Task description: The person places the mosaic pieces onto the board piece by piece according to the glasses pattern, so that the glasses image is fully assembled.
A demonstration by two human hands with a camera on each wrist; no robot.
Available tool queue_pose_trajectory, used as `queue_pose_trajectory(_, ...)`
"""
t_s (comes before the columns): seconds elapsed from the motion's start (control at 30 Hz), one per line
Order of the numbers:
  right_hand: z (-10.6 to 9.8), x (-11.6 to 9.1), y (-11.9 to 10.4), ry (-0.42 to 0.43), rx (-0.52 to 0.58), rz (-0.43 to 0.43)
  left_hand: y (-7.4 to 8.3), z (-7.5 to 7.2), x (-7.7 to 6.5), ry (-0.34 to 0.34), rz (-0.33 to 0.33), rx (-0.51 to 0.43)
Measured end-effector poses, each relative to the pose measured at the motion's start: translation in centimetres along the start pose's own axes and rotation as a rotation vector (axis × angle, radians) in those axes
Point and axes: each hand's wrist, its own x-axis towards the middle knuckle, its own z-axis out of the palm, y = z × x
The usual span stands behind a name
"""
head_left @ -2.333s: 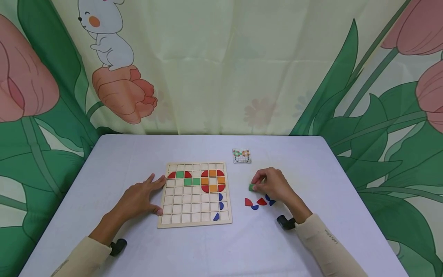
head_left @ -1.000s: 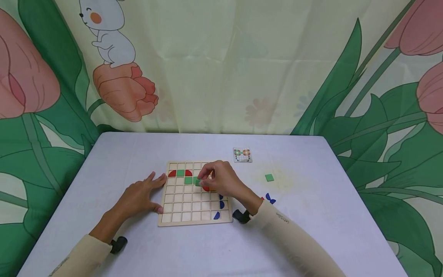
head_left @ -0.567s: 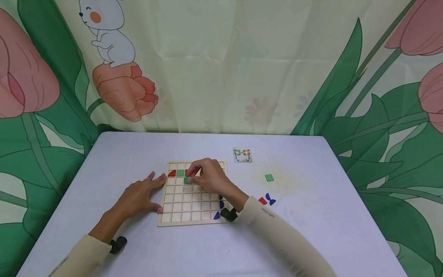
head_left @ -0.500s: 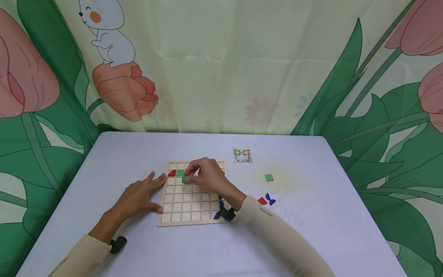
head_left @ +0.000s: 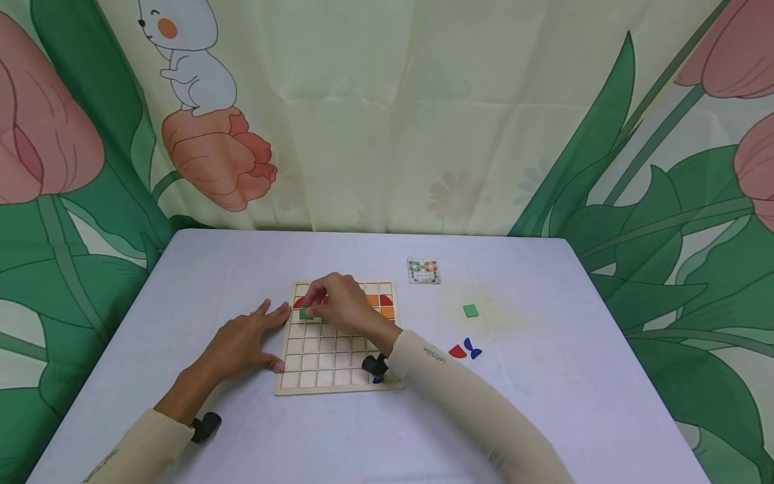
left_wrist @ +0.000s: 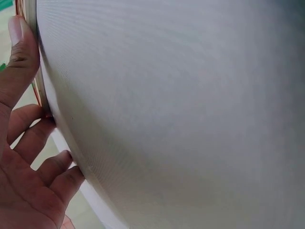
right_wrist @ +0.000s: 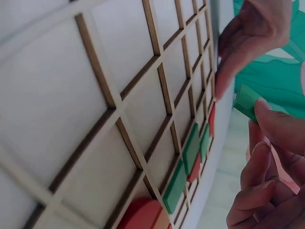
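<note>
My right hand [head_left: 346, 306] pinches a green square tile [head_left: 306, 313] between thumb and fingertips, over the left part of the wooden grid board [head_left: 326, 361]. In the right wrist view the green tile [right_wrist: 247, 101] is raised off the board. My left hand [head_left: 242, 341] rests at the board's left edge with fingers spread; the left wrist view shows its thumb [left_wrist: 21, 57] against the board's side. Red rounded pieces [right_wrist: 143, 213] and green squares [right_wrist: 175, 187] lie in the board's cells. Orange squares [head_left: 388, 312] sit at the right. My right hand and arm hide several cells.
Right of the board lie a loose green square [head_left: 470, 310], a red quarter-round piece [head_left: 457, 351] and blue pieces [head_left: 471, 348]. A small pattern card [head_left: 423, 270] lies behind them. A white cloth covers the table [head_left: 338, 437]; a printed curtain [head_left: 375, 134] hangs behind it.
My right hand has picked up the green tile from right of the board and carried it leftward over the cells to the left side. My left hand has stayed at the board's edge.
</note>
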Motion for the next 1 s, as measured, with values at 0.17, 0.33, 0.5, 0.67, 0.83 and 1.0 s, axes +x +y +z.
queue_pose_trajectory(0.17, 0.9, 1.1, 0.0, -0.021, -0.026, -0.002, -0.1, 0.0, 0.0, 0.004, 0.018, -0.001)
queue_pose_trajectory(0.33, 1.7, 2.1, 0.3, -0.031, -0.061, 0.009, -0.2, -0.1, -0.1, 0.01, 0.028, -0.004)
queue_pose_trajectory(0.5, 2.2, 2.6, 0.1, -0.037, -0.109, 0.019, -0.2, -0.2, -0.1, 0.017, 0.037, -0.005)
queue_pose_trajectory(0.67, 2.5, 2.9, -0.1, -0.038, -0.157, 0.025, -0.2, -0.2, -0.1, 0.017, 0.041, -0.008)
queue_pose_trajectory(0.83, 2.7, 3.0, -0.2, -0.048, -0.217, 0.022, -0.1, -0.3, -0.2, 0.015, 0.042, -0.031)
queue_pose_trajectory(1.0, 2.6, 2.8, -0.1, -0.056, -0.245, 0.015, -0.1, -0.4, -0.2, 0.009, 0.04, -0.042)
